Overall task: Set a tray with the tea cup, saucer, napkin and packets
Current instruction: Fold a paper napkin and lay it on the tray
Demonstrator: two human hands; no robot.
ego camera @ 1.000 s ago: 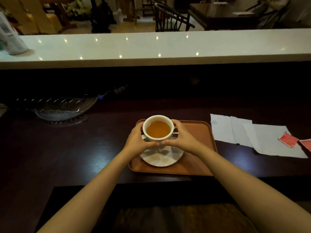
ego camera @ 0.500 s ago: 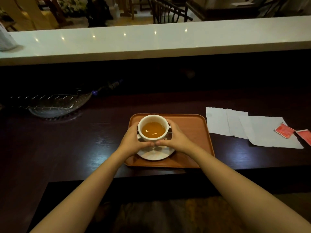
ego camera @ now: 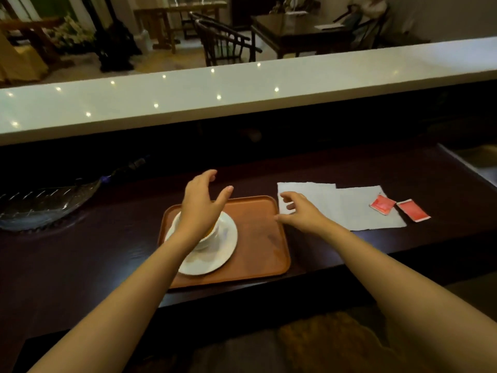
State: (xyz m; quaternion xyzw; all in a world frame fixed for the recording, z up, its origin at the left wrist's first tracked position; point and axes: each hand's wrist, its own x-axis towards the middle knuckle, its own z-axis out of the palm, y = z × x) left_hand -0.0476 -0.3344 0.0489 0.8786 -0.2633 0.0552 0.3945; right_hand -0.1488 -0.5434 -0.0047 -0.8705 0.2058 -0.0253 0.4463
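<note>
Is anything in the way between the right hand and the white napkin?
No, nothing visible is in the way. The right hand is open, its fingertips already over the near left corner of the napkin. The two red packets lie at the napkin's far right end, away from the hand. The bare right half of the tray is free for it.

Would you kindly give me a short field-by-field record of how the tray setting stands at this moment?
tray: orange, on the dark counter
saucer: on the tray, left part
cup: on the saucer, mostly hidden by the left arm
left hand: open, above the cup, no grip
right hand: open, reaching toward the napkins
napkins: white, on the counter right of the tray
packets: two red, one on the napkin, one at its edge
</note>
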